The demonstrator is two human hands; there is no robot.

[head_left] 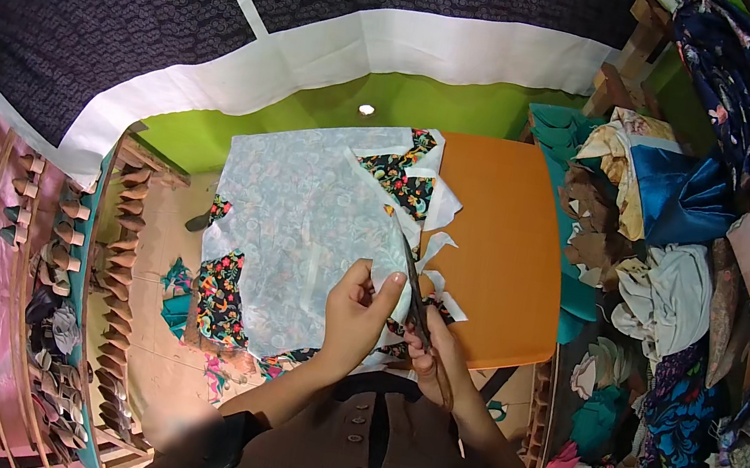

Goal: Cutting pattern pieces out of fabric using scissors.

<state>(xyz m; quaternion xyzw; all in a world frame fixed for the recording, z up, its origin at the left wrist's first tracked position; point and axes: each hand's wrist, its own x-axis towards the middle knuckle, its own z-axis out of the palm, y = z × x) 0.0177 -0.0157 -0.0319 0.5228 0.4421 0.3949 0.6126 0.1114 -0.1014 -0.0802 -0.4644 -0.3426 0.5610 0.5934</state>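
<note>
My right hand (439, 352) is closed round the handles of a pair of dark metal scissors (418, 293), whose blades point up and away at the edge of a pale fabric piece (391, 249). That piece is pinched between the thumb and fingers of my left hand (358, 315), just left of the blades. Beneath both hands lies a wide sheet of fabric (290, 205), pale side up, over an orange table (502, 245). A black floral side of the cloth (406, 183) shows at its far corner. Small white offcuts (435, 246) sit right of the scissors.
Piled fabrics (668, 293) crowd the right side. On the left, a rack holds rows of wooden shoe lasts (124, 257). Floral scraps (215, 376) lie on the floor at the near left. A dark patterned curtain with a white border (387, 43) hangs beyond the table.
</note>
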